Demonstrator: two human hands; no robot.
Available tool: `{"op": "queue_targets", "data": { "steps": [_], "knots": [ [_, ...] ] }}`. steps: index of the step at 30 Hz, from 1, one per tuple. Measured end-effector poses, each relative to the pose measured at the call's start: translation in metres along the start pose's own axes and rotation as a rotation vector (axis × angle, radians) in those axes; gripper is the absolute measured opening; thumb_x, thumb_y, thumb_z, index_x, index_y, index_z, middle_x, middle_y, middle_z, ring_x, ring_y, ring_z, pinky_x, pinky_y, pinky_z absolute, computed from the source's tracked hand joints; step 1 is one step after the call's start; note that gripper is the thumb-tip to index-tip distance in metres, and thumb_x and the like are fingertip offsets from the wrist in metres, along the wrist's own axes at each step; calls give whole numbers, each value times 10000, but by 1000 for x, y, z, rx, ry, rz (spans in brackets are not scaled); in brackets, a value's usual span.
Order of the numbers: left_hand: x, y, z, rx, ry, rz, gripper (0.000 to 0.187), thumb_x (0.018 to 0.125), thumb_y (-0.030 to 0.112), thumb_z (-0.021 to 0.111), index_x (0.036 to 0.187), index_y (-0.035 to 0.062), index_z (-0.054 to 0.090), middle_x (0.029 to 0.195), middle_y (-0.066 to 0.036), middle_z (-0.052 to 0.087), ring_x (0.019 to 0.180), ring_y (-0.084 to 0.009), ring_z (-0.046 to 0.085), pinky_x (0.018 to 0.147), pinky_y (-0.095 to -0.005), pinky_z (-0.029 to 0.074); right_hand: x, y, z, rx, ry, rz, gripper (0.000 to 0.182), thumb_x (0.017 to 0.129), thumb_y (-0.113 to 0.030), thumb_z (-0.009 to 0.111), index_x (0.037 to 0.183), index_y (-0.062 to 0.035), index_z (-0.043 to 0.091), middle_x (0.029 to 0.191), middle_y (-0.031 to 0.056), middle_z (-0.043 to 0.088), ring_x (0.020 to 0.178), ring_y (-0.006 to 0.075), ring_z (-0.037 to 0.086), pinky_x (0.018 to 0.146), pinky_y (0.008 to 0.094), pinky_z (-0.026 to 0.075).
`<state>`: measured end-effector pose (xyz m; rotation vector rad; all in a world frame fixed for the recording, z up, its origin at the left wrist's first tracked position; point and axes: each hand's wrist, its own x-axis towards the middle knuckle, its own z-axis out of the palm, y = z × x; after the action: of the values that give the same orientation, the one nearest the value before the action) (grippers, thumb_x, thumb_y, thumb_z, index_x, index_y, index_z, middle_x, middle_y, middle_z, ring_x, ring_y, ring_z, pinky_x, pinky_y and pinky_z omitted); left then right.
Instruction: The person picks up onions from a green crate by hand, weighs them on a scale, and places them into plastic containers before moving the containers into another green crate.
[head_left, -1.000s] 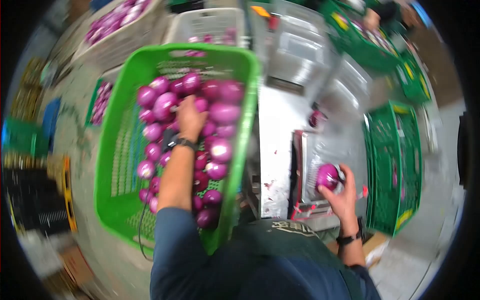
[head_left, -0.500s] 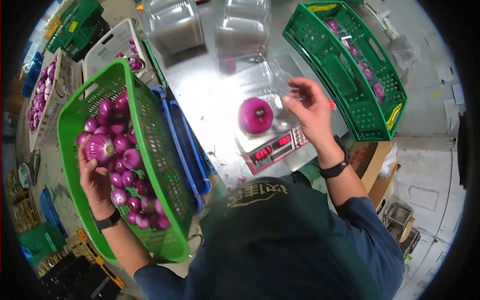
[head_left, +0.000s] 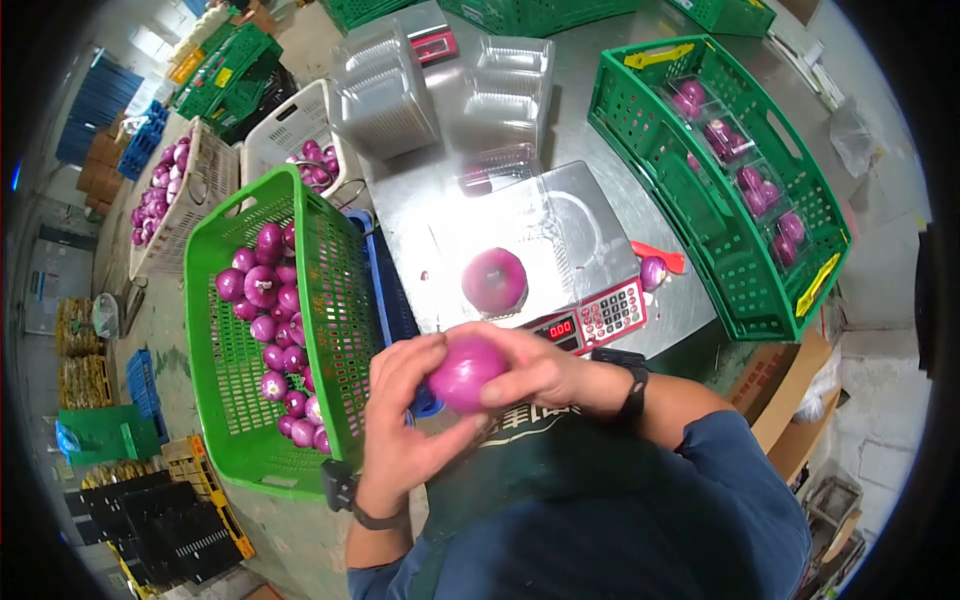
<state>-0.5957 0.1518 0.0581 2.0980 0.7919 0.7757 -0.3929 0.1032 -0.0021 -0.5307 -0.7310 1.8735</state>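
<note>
We see both hands meeting low in the centre of the frame, cupped around one round purple onion [head_left: 466, 372]. The left hand [head_left: 405, 420] wraps it from below and the left, fingers curled up its side; the right hand [head_left: 530, 368] covers it from the right, thumb and fingers pressed on its skin. So each grip is closed on that same onion — held in the air just in front of the person's dark green apron [head_left: 540, 450], near the lower edge of the steel table [head_left: 420, 200].

Just above the hands sits a silver digital scale [head_left: 560, 240] with a red display, and a second, larger purple onion [head_left: 494, 281] rests on its platform, apart from the held one. A small purple onion [head_left: 652, 271] lies on the table at the scale's right, touching a red tool.

Left of centre a bright green plastic basket [head_left: 230, 400] holds a heap of purple onions [head_left: 270, 310]. At the upper right a dark green slatted crate [head_left: 740, 270] carries clear packs of onions. Stacks of clear plastic clamshell trays [head_left: 385, 90] stand at the top centre, and white baskets with more onions — further off — fill the upper left.
</note>
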Motion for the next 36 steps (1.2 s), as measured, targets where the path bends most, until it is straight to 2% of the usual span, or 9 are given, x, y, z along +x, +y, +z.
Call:
{"op": "queue_targets", "data": {
  "steps": [5, 6, 11, 15, 19, 24, 26, 30, 36],
  "knots": [
    [13, -33, 52, -12, 235, -336, 716, 735, 176, 870, 1346, -7, 545, 1261, -171, 604, 1205, -299, 579, 1048, -407, 462, -51, -34, -53, 77, 370, -128, 644, 857, -63, 713, 1439, -97, 440, 1256, 119, 579, 1031, 222, 637, 756, 342, 603],
    [19, -43, 62, 141, 208, -330, 644, 765, 167, 858, 1323, 18, 571, 1290, -161, 621, 1218, -259, 572, 1054, -394, 439, -58, -36, -62, 67, 448, -187, 661, 851, -77, 708, 1446, -85, 421, 1229, 138, 585, 1002, 257, 652, 759, 364, 603],
    [64, -69, 106, 614, 93, -129, 697, 720, 360, 856, 1311, 89, 606, 1332, -275, 537, 1215, -443, 491, 1052, -499, 404, -72, -48, -101, 64, 557, -345, 691, 840, -49, 664, 1466, -83, 372, 1214, 172, 577, 1001, 308, 666, 779, 408, 607],
    [82, -62, 120, 729, 26, -99, 708, 730, 516, 810, 1323, 181, 618, 1348, -286, 533, 1245, -472, 462, 1070, -554, 323, -64, -49, -114, -144, 600, -357, 752, 791, 72, 702, 1447, -72, 364, 1253, 114, 564, 1058, 201, 615, 892, 343, 551],
    [89, -46, 127, 826, -52, -135, 729, 705, 526, 827, 1318, 195, 612, 1289, -249, 570, 1239, -448, 462, 1067, -540, 321, -44, -46, -117, -622, 652, -393, 759, 779, -85, 822, 1411, -42, 404, 1287, 134, 566, 1147, 173, 600, 984, 321, 502],
    [91, -51, 125, 504, 53, -250, 689, 642, 426, 889, 1238, 195, 632, 1128, -200, 543, 1142, -381, 493, 1017, -486, 395, -30, -47, -109, -1166, 757, -472, 784, 718, -185, 843, 1380, -34, 452, 1262, 218, 558, 1207, 379, 576, 1009, 435, 493],
    [83, -53, 129, 304, 260, -226, 554, 653, 348, 881, 1146, 213, 668, 1091, -172, 506, 1079, -353, 496, 974, -472, 429, -27, -47, -109, -1233, 756, -502, 754, 718, -179, 841, 1363, -36, 477, 1267, 212, 558, 1202, 389, 575, 1012, 436, 494],
    [76, -63, 123, 348, 186, -228, 548, 656, 325, 882, 1139, 189, 662, 1124, -178, 470, 1067, -349, 486, 929, -444, 465, -23, -49, -100, -1257, 724, -517, 707, 698, -198, 843, 1316, -51, 532, 1268, 196, 563, 1190, 390, 574, 1008, 448, 476],
    [64, -75, 130, 264, 215, -195, 581, 676, 282, 873, 1187, 151, 629, 1194, -197, 456, 1145, -370, 480, 1002, -453, 446, -18, -51, -99, -1746, 711, -504, 610, 659, -314, 869, 1181, -91, 647, 1277, 148, 564, 1233, 346, 519, 1017, 464, 391]
  ]
}}
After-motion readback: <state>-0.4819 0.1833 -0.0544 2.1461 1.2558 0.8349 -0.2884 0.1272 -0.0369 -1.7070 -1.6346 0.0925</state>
